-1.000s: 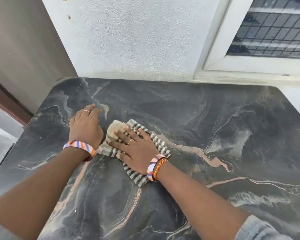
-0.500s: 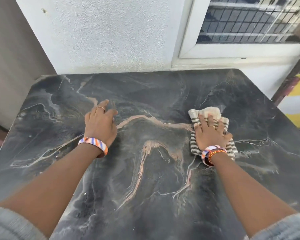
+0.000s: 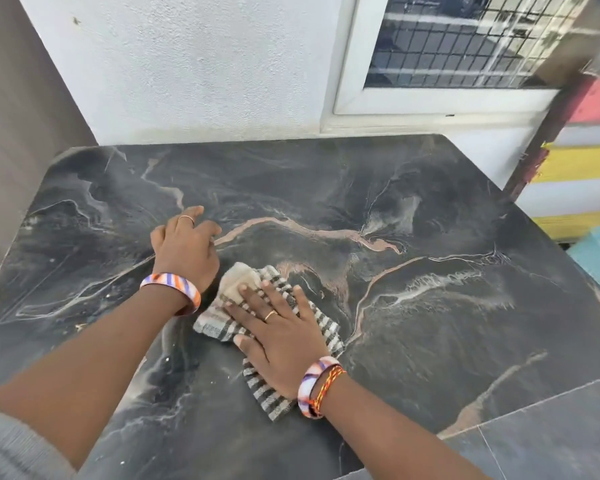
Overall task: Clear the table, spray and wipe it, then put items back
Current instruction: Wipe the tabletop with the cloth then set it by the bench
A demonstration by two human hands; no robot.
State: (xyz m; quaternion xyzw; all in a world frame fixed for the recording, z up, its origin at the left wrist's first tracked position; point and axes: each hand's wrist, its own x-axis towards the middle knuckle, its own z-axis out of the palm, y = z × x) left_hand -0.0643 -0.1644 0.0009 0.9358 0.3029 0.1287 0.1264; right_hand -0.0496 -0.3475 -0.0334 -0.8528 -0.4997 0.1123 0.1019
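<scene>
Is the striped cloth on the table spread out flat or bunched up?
Bunched up. The cloth lies in rumpled folds on the table, pressed under the flat right hand.

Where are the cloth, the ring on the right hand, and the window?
cloth (image 3: 321, 323): head view, on its striped part right of the fingers.
ring (image 3: 271, 315): head view, on the gold band on a right-hand finger.
window (image 3: 465, 43): head view, on the grille over the glass.
</scene>
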